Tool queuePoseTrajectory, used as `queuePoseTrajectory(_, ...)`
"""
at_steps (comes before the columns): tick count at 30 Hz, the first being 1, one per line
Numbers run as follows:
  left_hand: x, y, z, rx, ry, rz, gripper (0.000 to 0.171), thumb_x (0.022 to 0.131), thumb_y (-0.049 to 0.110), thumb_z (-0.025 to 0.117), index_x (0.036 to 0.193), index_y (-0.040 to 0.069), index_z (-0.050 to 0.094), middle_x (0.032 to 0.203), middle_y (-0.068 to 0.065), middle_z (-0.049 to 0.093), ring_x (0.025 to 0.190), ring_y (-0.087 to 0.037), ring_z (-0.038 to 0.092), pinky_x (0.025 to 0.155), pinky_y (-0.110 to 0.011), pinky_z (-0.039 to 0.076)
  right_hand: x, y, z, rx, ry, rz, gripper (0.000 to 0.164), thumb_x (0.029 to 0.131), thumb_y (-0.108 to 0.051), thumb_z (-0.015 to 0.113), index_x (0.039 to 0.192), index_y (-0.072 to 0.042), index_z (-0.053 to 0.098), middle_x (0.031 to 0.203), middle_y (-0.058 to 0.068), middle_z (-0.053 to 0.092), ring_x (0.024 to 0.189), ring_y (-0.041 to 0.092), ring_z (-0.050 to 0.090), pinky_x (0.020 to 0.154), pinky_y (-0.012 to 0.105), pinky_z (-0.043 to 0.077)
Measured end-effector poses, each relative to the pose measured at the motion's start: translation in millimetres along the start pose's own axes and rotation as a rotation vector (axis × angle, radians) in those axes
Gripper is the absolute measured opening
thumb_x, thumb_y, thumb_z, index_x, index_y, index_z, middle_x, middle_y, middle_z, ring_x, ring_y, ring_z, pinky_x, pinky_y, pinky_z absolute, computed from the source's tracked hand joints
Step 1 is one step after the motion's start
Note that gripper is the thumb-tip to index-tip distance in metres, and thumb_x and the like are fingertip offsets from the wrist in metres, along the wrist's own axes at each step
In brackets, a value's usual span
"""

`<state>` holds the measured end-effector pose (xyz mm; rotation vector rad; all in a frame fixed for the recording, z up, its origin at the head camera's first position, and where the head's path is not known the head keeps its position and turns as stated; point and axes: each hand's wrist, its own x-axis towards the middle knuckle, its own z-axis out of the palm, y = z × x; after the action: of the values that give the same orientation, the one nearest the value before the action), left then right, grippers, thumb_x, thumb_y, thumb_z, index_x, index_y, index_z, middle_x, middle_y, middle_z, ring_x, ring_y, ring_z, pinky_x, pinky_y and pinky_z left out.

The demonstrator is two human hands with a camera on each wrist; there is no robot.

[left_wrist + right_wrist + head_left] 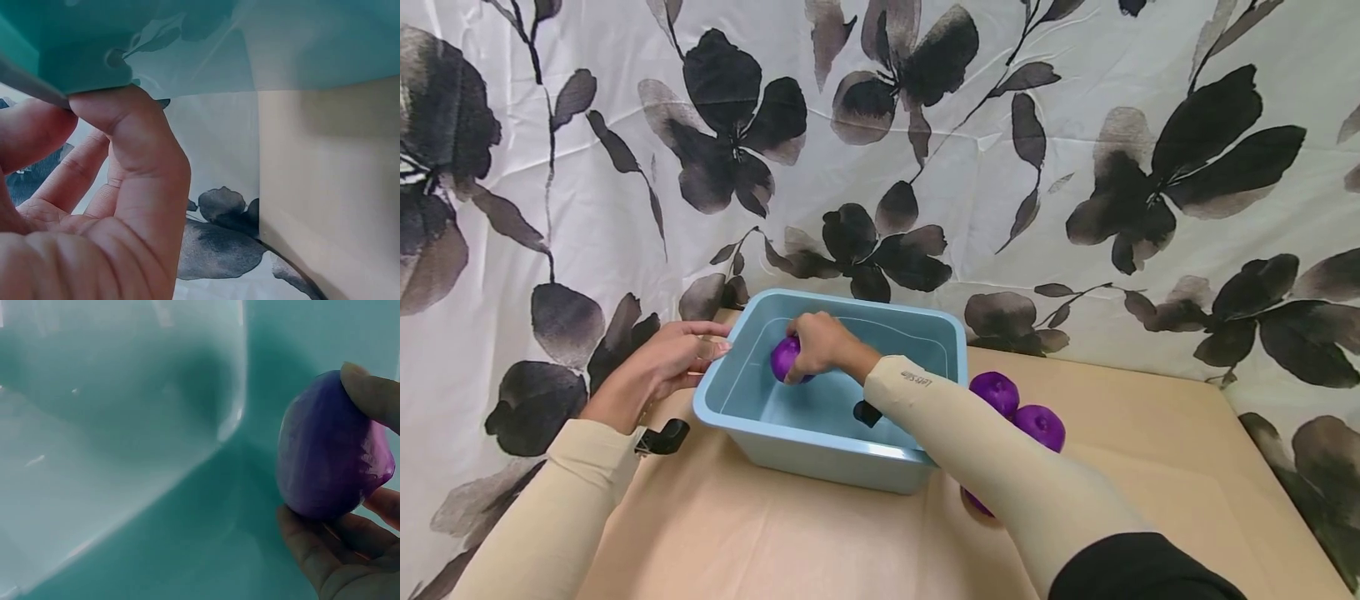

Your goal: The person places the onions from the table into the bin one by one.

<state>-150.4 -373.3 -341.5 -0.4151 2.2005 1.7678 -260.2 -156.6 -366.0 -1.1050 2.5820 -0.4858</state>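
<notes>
A light blue plastic bin stands on the table in the head view. My right hand reaches down inside it, near its left end, and holds a purple onion. In the right wrist view the thumb lies on one side of the onion and fingers on the other, its pointed end toward the palm. At the bin's left rim, my left hand pinches the edge between thumb and finger, seen close up in the left wrist view, its other fingers below the rim.
Two more purple onions, one behind the other, lie right of the bin. A further onion is partly hidden by the right forearm. A tan covering lies over the table. A flower-patterned cloth hangs behind.
</notes>
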Motion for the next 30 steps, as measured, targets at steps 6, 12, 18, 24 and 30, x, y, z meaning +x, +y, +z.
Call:
queuePoseTrajectory(6,-0.6,-0.1,2.1,0.013,0.000,-0.001,0.054,0.103,0.012,0.062,0.152,-0.002,0.045,0.091,0.009,0.071,0.080,-0.008,0.070,0.075,-0.029,0.062,0,1,8,-0.009,-0.027,0.019,0.075,0.076,-0.041,0.094,0.136,-0.006,0.066,0.125,0.008,0.072,0.109,0.022,0.066,0.094,0.033,0.059)
queuePoseTrajectory(12,-2.5,2.8,0.4,0.028,0.015,0.001,0.054,0.102,0.013,0.063,0.151,-0.001,0.046,0.090,0.009,0.071,0.079,-0.008,0.070,0.074,-0.029,0.063,4,0,14,-0.048,-0.049,0.016,0.077,0.075,-0.042,0.094,0.138,-0.008,0.065,0.128,0.007,0.071,0.113,0.021,0.065,0.097,0.034,0.059)
queuePoseTrajectory(18,-2.5,3.1,-1.0,0.038,0.029,-0.016,0.053,0.102,0.012,0.063,0.150,-0.001,0.047,0.090,0.009,0.070,0.078,-0.009,0.070,0.075,-0.029,0.062,8,0,18,-0.074,-0.113,0.011,0.081,0.077,-0.041,0.093,0.144,-0.010,0.060,0.134,0.007,0.068,0.118,0.022,0.065,0.102,0.035,0.057)
queuePoseTrajectory(24,-3.1,3.9,0.8,0.043,0.040,-0.012,0.052,0.102,0.012,0.063,0.149,0.000,0.048,0.090,0.008,0.070,0.078,-0.009,0.070,0.074,-0.029,0.062,11,2,22,-0.112,-0.156,0.008,0.081,0.077,-0.040,0.093,0.145,-0.013,0.058,0.133,0.005,0.068,0.117,0.021,0.065,0.104,0.037,0.056)
queuePoseTrajectory(30,-2.8,4.4,3.5,0.034,0.045,-0.009,0.051,0.101,0.011,0.063,0.149,-0.002,0.048,0.089,0.007,0.071,0.077,-0.009,0.070,0.073,-0.029,0.062,12,5,26,-0.182,-0.190,-0.019,0.081,0.080,-0.042,0.091,0.148,-0.015,0.056,0.136,0.004,0.068,0.121,0.020,0.065,0.107,0.037,0.055)
